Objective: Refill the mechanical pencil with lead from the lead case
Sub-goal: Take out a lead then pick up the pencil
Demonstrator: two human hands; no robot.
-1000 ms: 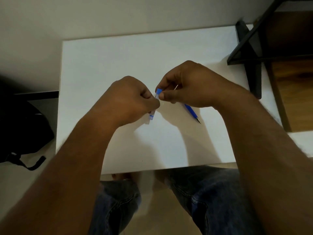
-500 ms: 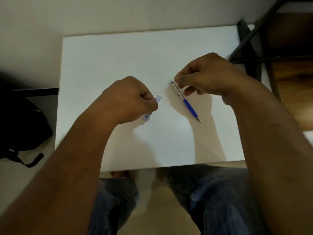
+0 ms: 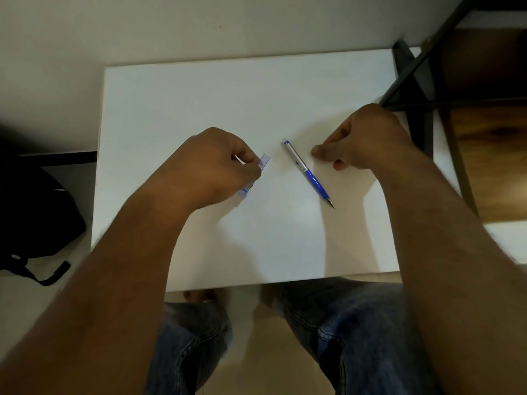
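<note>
A white bench [image 3: 176, 109] holds a mechanical pencil [image 3: 308, 173] near its middle, a bit toward the right edge. The pencil lies flat and slanted, with its silver end toward the far edge and its dark tip toward the near right corner. The left hand [image 3: 216, 166] is curled shut around a small see-through lead case [image 3: 258, 172], and both ends of the case poke out of this grip. The right hand [image 3: 362, 141] sits just beside the pencil but does not touch it. Its thumb and finger are pinched tight together; I cannot tell if anything is held between them.
</note>
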